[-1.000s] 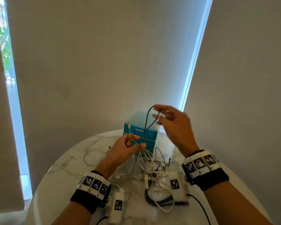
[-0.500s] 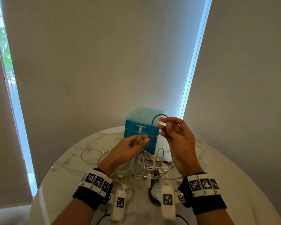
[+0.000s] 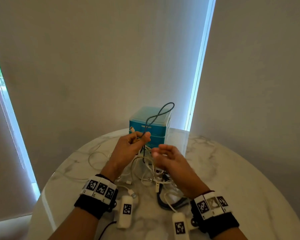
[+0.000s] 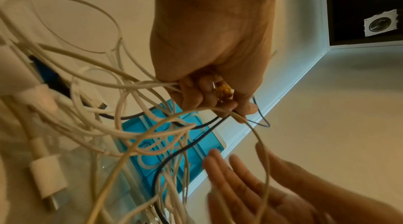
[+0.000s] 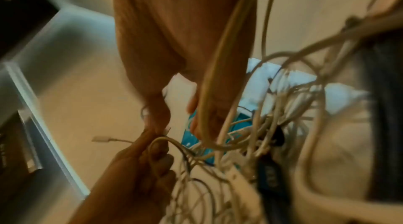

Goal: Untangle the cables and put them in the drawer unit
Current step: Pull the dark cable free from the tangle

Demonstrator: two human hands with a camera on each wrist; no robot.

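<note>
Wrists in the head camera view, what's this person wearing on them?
Each bare forearm carries a black wrist strap topped by a white band of three black-and-white square markers, on the left wrist and the right wrist. A white capsule-shaped module with one more marker hangs from each, the left module trailing a thin black cable. No sleeves show.
</note>
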